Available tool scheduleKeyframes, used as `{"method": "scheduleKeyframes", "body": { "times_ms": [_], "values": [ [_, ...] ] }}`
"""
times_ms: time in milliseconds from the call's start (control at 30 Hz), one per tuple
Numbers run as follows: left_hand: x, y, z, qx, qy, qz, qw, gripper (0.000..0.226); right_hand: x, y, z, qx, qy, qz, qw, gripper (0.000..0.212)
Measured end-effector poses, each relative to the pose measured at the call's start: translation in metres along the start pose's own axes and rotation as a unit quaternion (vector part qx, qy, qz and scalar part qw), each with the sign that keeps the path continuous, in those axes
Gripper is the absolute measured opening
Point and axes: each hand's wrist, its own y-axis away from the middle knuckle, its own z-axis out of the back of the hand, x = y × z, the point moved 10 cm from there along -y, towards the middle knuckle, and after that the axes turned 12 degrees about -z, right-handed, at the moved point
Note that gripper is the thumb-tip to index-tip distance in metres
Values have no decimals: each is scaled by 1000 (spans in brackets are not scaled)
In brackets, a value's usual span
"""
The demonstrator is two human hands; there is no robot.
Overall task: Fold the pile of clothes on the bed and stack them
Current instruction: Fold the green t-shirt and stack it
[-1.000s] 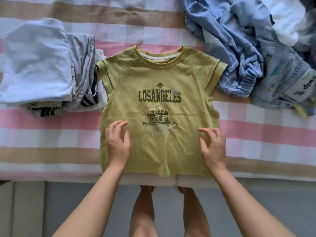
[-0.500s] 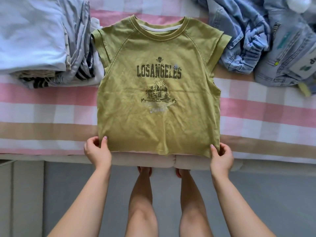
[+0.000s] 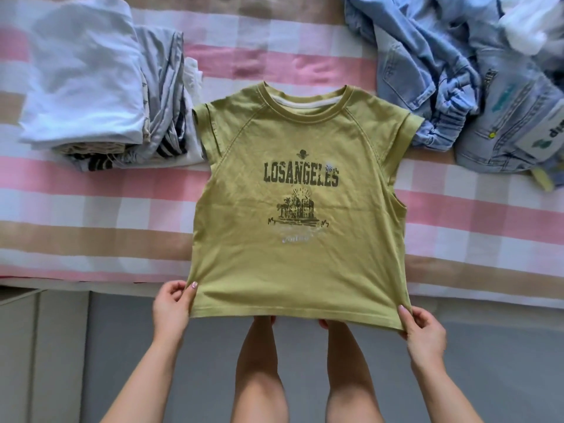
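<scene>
One olive T-shirt (image 3: pixel 293 245), print up. Two hands: left hand (image 3: pixel 171 309) pinches hem at 7 o'clock, right hand (image 3: pixel 424 334) at 5. One folded stack (image 3: pixel 91 87) at 10, one denim heap (image 3: pixel 457 71) at 2.

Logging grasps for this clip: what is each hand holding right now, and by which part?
Both hold the green T-shirt by its bottom hem: the left hand pinches the left hem corner, the right hand the right hem corner.
</scene>
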Motion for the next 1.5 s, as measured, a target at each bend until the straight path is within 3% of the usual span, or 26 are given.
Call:
{"method": "scheduleKeyframes", "body": {
  "times_ms": [167, 333, 400, 467, 600, 667, 733, 833, 1067, 1200, 1333, 1500],
  "values": [
    [9, 18, -5, 88, 98, 69, 989, 21, 6, 17, 3, 94, -34, -42, 994, 16],
    [-6, 19, -13, 175, 174, 118, 962, 45, 35, 24, 0, 200, 30, -43, 978, 44],
    [-15, 16, -12, 199, 165, 109, 960, 60, 52, 29, -1, 219, 65, -11, 973, 49],
    [-31, 10, -9, 205, 142, 62, 967, 63, 73, 30, 1, 221, 58, 23, 973, 42],
    [-82, -19, -2, 159, 152, -43, 975, 38, 131, 25, 8, 207, -2, 112, 972, 51],
    [-120, -37, -6, 156, 173, -111, 966, 5, 168, 21, 8, 196, -38, 152, 968, 48],
    [-148, -64, -10, 122, 180, -138, 966, 22, 207, 15, 1, 190, -63, 177, 964, 30],
    [-184, -101, -31, 93, 200, -164, 961, 14, 262, 7, -20, 187, -76, 213, 956, 15],
    [-237, -171, -78, 24, 98, -223, 970, 26, 347, -42, -66, 102, -89, 259, 956, 19],
    [-238, -193, -85, -35, 18, -244, 969, 31, 358, -73, -74, 20, -72, 262, 962, 10],
    [-234, -196, -83, -100, -29, -222, 969, 29, 357, -81, -71, -70, -39, 262, 962, 24],
    [-232, -162, -81, -60, 13, -254, 965, 33, 325, -43, -62, -60, -66, 268, 959, 25]
  ]
}}
